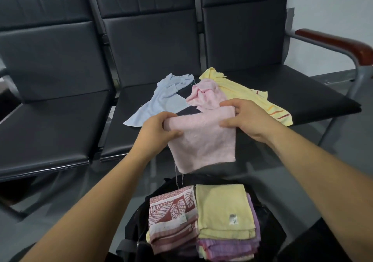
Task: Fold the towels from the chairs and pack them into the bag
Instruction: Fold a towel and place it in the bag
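Pink towel (201, 142), likely light, soft, limp terry: hangs part-folded between left grip (159, 128) and right grip (246, 118), both pinching its top fold; best taken at corners; bag (135, 227) below the grips

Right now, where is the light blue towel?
In the head view, the light blue towel lies unfolded on the middle chair seat, left of centre. It is just beyond the left hand and left of the pink towel.
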A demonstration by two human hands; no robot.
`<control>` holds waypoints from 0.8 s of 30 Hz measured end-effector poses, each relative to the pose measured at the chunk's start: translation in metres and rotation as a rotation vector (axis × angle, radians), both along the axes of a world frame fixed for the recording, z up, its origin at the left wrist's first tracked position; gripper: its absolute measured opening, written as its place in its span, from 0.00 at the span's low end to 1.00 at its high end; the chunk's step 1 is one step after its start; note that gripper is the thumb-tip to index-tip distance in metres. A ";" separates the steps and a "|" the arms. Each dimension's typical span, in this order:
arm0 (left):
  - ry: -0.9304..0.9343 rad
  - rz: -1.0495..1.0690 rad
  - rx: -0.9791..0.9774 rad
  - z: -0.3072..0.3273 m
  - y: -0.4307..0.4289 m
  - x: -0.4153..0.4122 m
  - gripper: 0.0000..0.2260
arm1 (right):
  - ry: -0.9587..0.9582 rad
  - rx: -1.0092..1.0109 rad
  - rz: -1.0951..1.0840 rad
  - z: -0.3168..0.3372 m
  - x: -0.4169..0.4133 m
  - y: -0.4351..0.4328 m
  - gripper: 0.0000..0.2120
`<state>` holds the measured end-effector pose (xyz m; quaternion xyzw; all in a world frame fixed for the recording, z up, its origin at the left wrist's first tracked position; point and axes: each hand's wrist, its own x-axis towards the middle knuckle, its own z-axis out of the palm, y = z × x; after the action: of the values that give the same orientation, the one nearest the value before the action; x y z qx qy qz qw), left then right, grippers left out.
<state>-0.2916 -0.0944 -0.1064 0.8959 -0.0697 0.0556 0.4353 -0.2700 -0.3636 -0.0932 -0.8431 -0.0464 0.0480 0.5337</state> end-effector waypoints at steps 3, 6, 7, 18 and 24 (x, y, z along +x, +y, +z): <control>-0.036 -0.013 0.099 -0.010 -0.007 -0.002 0.08 | -0.186 -0.432 -0.002 -0.005 -0.017 -0.003 0.14; -0.033 -0.088 0.037 -0.023 -0.016 -0.004 0.07 | -0.162 -0.140 -0.111 -0.023 -0.025 -0.015 0.04; -0.006 -0.133 -0.032 -0.027 -0.018 -0.005 0.08 | -0.123 -0.025 -0.133 -0.029 -0.026 -0.022 0.03; 0.415 -0.132 -0.137 -0.099 -0.044 -0.020 0.19 | 0.489 0.250 -0.363 -0.123 -0.053 -0.032 0.02; 0.595 -0.058 0.172 -0.172 -0.050 -0.024 0.26 | 0.613 -0.013 -0.432 -0.186 -0.050 -0.028 0.10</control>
<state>-0.3152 -0.1444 -0.2787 0.9040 0.0308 -0.2276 0.3606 -0.3198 -0.3919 -0.2795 -0.7833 0.2947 0.1850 0.5151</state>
